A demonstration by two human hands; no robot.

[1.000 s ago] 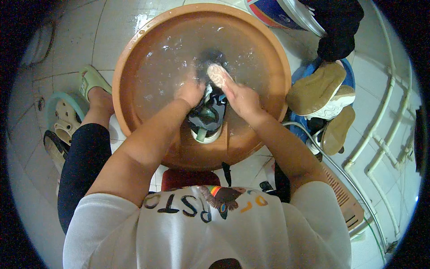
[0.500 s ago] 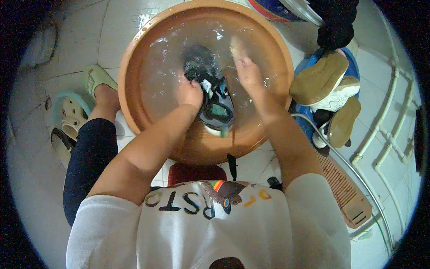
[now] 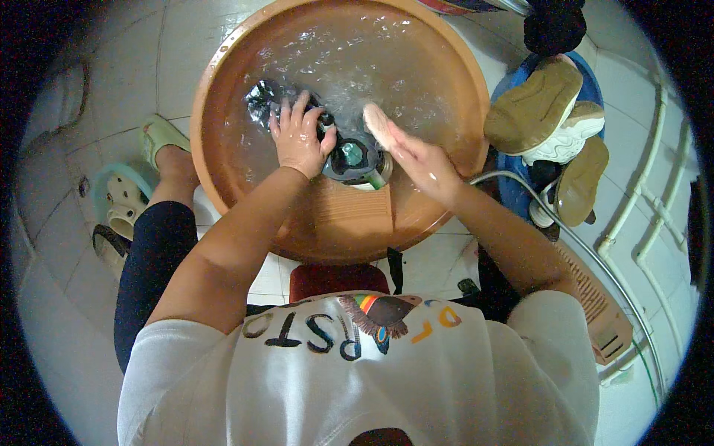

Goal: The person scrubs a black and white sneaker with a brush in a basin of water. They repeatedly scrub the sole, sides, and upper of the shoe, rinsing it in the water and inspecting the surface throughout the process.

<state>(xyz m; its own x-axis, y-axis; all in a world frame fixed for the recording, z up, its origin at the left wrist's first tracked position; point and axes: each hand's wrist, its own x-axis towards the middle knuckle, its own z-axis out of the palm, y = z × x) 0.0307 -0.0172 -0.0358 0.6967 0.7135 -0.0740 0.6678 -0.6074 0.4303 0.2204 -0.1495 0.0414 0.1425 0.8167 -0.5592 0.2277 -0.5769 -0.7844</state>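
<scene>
A wet black and grey shoe (image 3: 353, 154) with green and white accents lies in the cloudy water of a large orange-brown basin (image 3: 211, 171). Over the shoe's middle rests my left hand (image 3: 299, 137), fingers spread and thumb out to the side; splashing water partly covers the end beyond it. My right hand (image 3: 424, 167) is closed around a pale, oval scrub brush (image 3: 378, 125), held just right of the shoe. Under the shoe's near end a ribbed washboard (image 3: 353, 212) shows at the basin's near side.
At the right, a blue tub (image 3: 513, 175) holds several shoes, their tan soles (image 3: 535, 104) showing. A grey hose (image 3: 587, 241) curves past another ribbed board (image 3: 606, 327). White pipes (image 3: 639, 201) run along the wall. A red stool (image 3: 338, 279) stands near; clogs (image 3: 126, 208) lie left.
The shoe has turned, its far end swinging left. My left hand has gone from gripping its side to lying spread over it. My right hand has brought the brush nearer the shoe.
</scene>
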